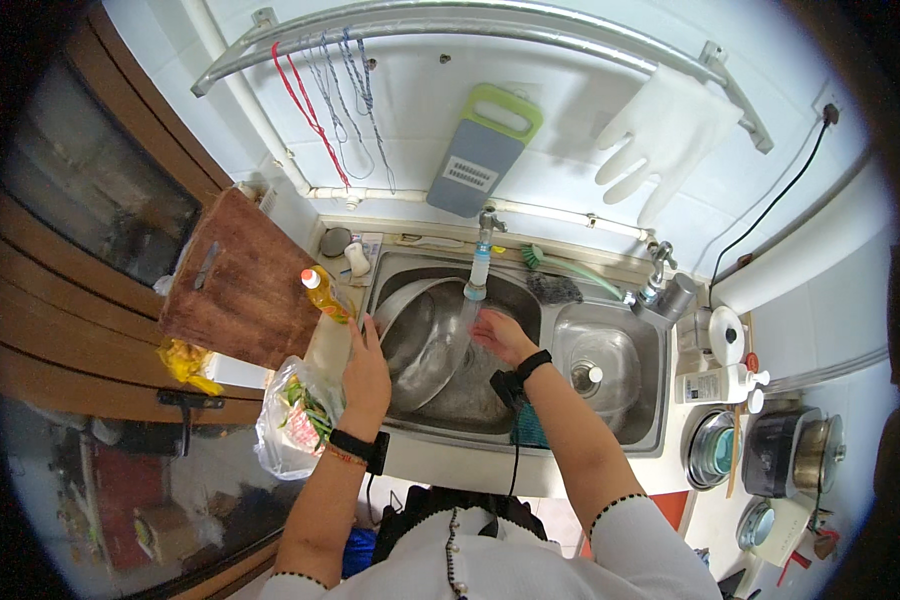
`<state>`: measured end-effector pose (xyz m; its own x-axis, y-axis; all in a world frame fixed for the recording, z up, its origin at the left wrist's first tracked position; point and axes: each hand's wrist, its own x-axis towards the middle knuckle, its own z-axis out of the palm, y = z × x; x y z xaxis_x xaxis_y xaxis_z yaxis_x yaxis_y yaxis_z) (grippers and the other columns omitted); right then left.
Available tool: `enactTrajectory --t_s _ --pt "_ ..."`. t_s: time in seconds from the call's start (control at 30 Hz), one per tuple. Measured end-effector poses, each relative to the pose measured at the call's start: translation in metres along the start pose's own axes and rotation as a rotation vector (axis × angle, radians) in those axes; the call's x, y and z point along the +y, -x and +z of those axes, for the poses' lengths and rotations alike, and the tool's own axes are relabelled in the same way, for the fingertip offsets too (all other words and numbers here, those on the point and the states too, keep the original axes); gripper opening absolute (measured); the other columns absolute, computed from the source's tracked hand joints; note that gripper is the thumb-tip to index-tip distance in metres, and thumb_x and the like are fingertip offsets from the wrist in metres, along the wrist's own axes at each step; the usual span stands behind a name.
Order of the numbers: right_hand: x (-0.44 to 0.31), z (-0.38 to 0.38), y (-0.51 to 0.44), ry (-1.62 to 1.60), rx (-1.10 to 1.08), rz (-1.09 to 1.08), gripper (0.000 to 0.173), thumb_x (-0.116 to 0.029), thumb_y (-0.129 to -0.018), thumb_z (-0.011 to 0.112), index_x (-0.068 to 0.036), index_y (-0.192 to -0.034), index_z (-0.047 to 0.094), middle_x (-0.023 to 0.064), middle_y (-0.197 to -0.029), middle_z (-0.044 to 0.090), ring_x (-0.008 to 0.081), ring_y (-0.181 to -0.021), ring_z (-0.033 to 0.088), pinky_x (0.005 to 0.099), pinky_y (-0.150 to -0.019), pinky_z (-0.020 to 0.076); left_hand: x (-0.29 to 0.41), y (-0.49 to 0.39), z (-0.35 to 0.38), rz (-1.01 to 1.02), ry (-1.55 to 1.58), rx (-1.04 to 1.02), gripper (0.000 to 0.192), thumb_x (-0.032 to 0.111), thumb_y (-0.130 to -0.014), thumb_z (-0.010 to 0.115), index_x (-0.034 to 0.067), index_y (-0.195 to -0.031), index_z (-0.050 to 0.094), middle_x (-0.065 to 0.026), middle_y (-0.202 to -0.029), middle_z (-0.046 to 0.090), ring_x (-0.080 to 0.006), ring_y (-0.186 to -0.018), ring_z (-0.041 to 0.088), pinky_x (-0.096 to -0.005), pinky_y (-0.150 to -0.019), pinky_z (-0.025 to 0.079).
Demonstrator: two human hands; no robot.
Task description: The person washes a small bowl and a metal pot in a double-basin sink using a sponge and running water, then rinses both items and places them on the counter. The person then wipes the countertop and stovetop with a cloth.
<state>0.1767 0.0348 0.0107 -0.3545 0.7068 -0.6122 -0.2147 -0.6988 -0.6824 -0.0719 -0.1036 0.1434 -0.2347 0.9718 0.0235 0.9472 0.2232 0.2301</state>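
Observation:
My right hand (501, 336) is held palm up beside the water running from the tap (484, 255), over the large basin of a steel double sink (529, 427). It holds nothing that I can see. My left hand (367, 373) is at the sink's left edge, fingers apart, with its fingertips close to a dish soap bottle (326, 295) with yellow liquid; whether they touch cannot be told. A large metal bowl (420, 337) sits tilted in the basin, between my hands. A strainer plug (589, 377) lies in the smaller right basin.
A wooden chopping board (244, 285) leans at the left, above a plastic bag (274, 442) of food scraps. A green brush (532, 256) and dark scourer (553, 288) lie behind the sink. Pump bottles (712, 386) and stacked bowls (712, 450) stand right. A rubber glove (667, 127) hangs overhead.

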Motion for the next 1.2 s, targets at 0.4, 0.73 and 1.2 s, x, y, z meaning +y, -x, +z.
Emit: enactTrajectory --t_s 0.4,0.73,1.2 --pt "0.004 0.024 -0.049 -0.311 0.032 0.127 0.018 -0.022 -0.104 0.048 -0.005 -0.101 0.053 0.0089 -0.086 0.059 0.022 -0.075 0.058 0.0385 -0.07 0.0508 -0.008 0.008 -0.006 -0.055 0.067 0.007 0.075 0.0 -0.086 0.053 0.001 -0.155 0.023 -0.0297 -0.157 0.026 -0.0449 -0.094 0.066 -0.0474 -0.076 0.057" --pt "-0.006 0.022 -0.02 -0.232 -0.023 0.009 0.034 -0.03 -0.105 0.048 -0.014 -0.077 0.036 -0.0035 -0.061 0.023 0.013 -0.052 0.024 0.0325 -0.051 0.0237 -0.028 0.008 0.02 -0.035 0.224 0.027 0.076 0.001 -0.083 0.059 0.0 -0.153 0.027 -0.0298 -0.152 0.035 -0.0481 -0.109 0.061 -0.0486 -0.095 0.051" --pt "0.041 -0.025 0.066 1.073 0.317 -0.346 0.051 -0.023 -0.092 0.065 0.001 -0.133 0.045 0.0201 -0.127 0.051 0.0347 -0.105 0.059 0.0465 -0.083 0.0531 -0.046 0.014 0.041 -0.472 1.076 -0.395 0.038 0.007 -0.091 0.052 -0.01 -0.124 0.052 -0.0243 -0.116 0.061 -0.0373 -0.09 0.07 -0.0463 -0.073 0.066"
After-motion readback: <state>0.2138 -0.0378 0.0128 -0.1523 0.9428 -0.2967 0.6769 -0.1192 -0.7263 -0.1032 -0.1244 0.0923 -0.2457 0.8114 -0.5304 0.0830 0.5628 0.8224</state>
